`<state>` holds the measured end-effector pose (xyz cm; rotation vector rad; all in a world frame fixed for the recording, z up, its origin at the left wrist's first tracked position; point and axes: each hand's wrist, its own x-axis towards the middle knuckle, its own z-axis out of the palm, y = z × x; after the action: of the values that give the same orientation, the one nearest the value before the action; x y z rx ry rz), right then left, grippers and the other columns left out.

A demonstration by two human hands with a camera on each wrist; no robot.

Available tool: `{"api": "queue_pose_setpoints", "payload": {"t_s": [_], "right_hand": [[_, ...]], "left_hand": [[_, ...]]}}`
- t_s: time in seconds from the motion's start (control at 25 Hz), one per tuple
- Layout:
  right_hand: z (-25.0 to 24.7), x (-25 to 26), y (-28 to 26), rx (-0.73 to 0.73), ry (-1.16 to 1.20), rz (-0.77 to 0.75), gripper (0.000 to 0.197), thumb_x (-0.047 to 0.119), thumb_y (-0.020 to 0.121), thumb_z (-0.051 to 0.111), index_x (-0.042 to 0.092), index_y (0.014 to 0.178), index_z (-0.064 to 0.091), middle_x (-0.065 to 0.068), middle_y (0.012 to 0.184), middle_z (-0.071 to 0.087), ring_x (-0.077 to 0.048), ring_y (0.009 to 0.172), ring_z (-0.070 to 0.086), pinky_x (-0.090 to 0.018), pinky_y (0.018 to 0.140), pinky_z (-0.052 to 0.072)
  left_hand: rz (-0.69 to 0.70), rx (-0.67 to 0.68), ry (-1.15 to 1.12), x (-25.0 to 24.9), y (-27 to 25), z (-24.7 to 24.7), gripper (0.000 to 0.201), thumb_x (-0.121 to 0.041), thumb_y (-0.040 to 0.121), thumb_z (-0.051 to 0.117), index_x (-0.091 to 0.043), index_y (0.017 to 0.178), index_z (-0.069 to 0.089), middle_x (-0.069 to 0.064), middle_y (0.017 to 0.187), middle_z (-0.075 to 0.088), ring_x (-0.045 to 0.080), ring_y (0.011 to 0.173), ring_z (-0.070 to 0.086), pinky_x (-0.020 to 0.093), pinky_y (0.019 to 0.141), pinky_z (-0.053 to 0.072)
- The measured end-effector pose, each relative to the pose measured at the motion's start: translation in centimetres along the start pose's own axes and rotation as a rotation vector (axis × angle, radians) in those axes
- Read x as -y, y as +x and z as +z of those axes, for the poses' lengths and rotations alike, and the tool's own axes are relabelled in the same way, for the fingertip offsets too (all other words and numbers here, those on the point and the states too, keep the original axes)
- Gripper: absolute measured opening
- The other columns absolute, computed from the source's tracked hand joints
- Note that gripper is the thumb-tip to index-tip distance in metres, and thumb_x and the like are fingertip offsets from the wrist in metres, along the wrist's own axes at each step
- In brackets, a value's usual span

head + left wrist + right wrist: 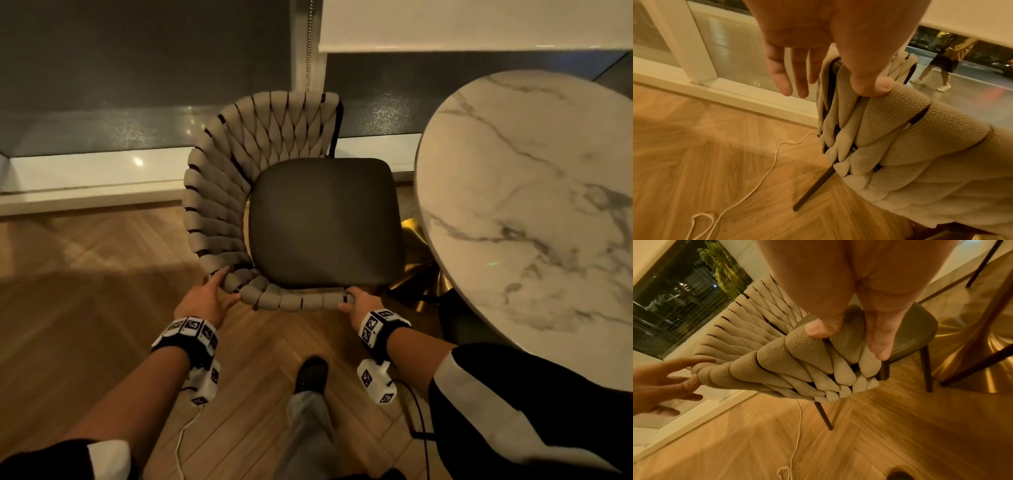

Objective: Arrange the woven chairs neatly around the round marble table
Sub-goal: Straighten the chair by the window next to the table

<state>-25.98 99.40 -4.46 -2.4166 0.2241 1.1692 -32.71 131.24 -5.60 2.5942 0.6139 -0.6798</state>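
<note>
Between the window sill (pixel 85 185) and the round marble desk (pixel 534 192), the woven chair (pixel 239 164) stands on the herringbone wood floor (pixel 85 291) with its dark seat cushion (pixel 325 222) facing the desk. I am working from the chair's near end, where the woven armrest wraps round toward me.

Left grip: my left hand (pixel 202 299) lies against the outer curve of the woven band. The left wrist view shows the thumb pressed down on the knitted cord while the fingers (pixel 795 76) hang nearly straight beside the frame, not wrapped round it. I rate this as a wide, guiding contact rather than a hold.

Right grip: my right hand (pixel 359 303) is on the end of the woven band nearest the desk. The right wrist view shows thumb and finger curled over the cords, pinching the band between them. This grip is holding the chair.

Step in hand, as I judge it: positioning this one chair against the desk. The seat edge sits just beside the marble rim, and the gold pedestal base (pixel 421 270) shows beneath, close to the chair's near leg.

Next move, in my estimate:
1. Close the left fingers on the band so both grips carry load.
2. Turn the chair until its seat squarely faces the desk's centre.
3. Slide it in, keeping the legs off the pedestal base and off the white cable (pixel 764 177) lying on the floor.
</note>
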Motion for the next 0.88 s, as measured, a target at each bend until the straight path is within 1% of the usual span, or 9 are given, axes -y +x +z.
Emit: {"api": "queue_pose_setpoints", "payload": {"t_s": [0.12,0.2,0.32,0.44,0.56,0.64,0.68,0.8,0.88], "right_hand": [[-1.2,-0.6,0.8,-0.039,0.008,0.013,0.045,0.031,0.099,0.053,0.022,0.142,0.046,-0.016,0.128,0.059,-0.031,0.114,0.061,-0.038,0.095,0.053],[-2.5,-1.0,1.3,-0.065,0.052,0.020,0.045,0.031,0.098,0.053,0.023,0.142,0.046,-0.017,0.130,0.058,-0.032,0.116,0.060,-0.041,0.099,0.051],[-4.4,-1.9,2.0,-0.042,0.023,0.022,0.045,0.034,0.097,0.054,0.023,0.141,0.047,-0.016,0.126,0.061,-0.032,0.113,0.061,-0.040,0.096,0.052],[-5.3,-2.4,2.6,-0.023,-0.014,0.008,0.048,0.041,0.095,0.056,0.023,0.139,0.050,-0.014,0.124,0.063,-0.032,0.108,0.063,-0.038,0.091,0.053],[-5.7,-2.6,2.5,-0.014,-0.032,0.020,0.042,0.049,0.096,0.047,0.027,0.131,0.054,-0.011,0.120,0.065,-0.026,0.092,0.061,-0.034,0.081,0.050],[-5.6,-3.1,2.1,0.003,-0.037,0.027,0.044,0.052,0.094,0.044,0.029,0.130,0.054,-0.007,0.115,0.065,-0.023,0.088,0.059,-0.035,0.082,0.050],[-5.4,-3.6,1.9,0.010,-0.030,0.042,0.047,0.055,0.093,0.044,0.030,0.131,0.052,-0.006,0.115,0.064,-0.023,0.091,0.061,-0.036,0.085,0.052],[-4.9,-4.6,0.7,0.032,-0.049,0.069,0.063,0.065,0.085,0.051,0.037,0.141,0.042,-0.004,0.128,0.061,-0.027,0.111,0.062,-0.040,0.095,0.052],[-4.7,-4.9,0.6,0.039,-0.052,0.063,0.069,0.065,0.082,0.055,0.039,0.144,0.038,-0.004,0.131,0.060,-0.027,0.114,0.061,-0.042,0.096,0.052]], "left_hand": [[-0.030,-0.042,0.089,-0.7,0.8,0.6,0.067,-0.073,0.077,0.052,-0.054,0.137,0.027,0.019,0.154,0.025,0.047,0.124,0.044,0.056,0.094,0.049],[-0.021,-0.086,0.118,-2.1,1.2,0.8,0.065,-0.072,0.076,0.056,-0.052,0.135,0.035,0.015,0.159,0.009,0.045,0.135,0.031,0.060,0.098,0.044],[0.013,-0.102,0.105,-4.0,1.7,1.2,0.064,-0.066,0.075,0.063,-0.045,0.132,0.045,0.015,0.160,0.004,0.039,0.141,0.023,0.060,0.101,0.042],[0.012,-0.111,0.062,-4.3,2.1,1.5,0.065,-0.061,0.075,0.067,-0.040,0.133,0.048,0.016,0.161,0.003,0.036,0.147,0.012,0.058,0.106,0.039],[0.026,-0.097,0.070,-4.2,2.0,1.6,0.065,-0.061,0.076,0.067,-0.038,0.134,0.048,0.019,0.161,0.000,0.037,0.149,0.004,0.057,0.108,0.037],[0.031,-0.082,0.067,-4.2,1.6,1.9,0.064,-0.060,0.076,0.067,-0.039,0.133,0.047,0.019,0.161,-0.004,0.038,0.148,0.004,0.056,0.109,0.037],[0.037,-0.080,0.061,-4.2,1.4,2.1,0.063,-0.059,0.076,0.068,-0.039,0.132,0.048,0.018,0.161,-0.005,0.038,0.148,0.008,0.055,0.109,0.038],[0.050,-0.086,0.024,-4.5,1.4,2.4,0.061,-0.054,0.073,0.073,-0.039,0.128,0.051,0.016,0.161,-0.006,0.042,0.143,0.023,0.054,0.107,0.040],[0.039,-0.086,-0.016,-4.7,1.6,2.6,0.060,-0.050,0.073,0.076,-0.039,0.126,0.051,0.014,0.161,-0.008,0.043,0.141,0.027,0.054,0.108,0.040]]}}
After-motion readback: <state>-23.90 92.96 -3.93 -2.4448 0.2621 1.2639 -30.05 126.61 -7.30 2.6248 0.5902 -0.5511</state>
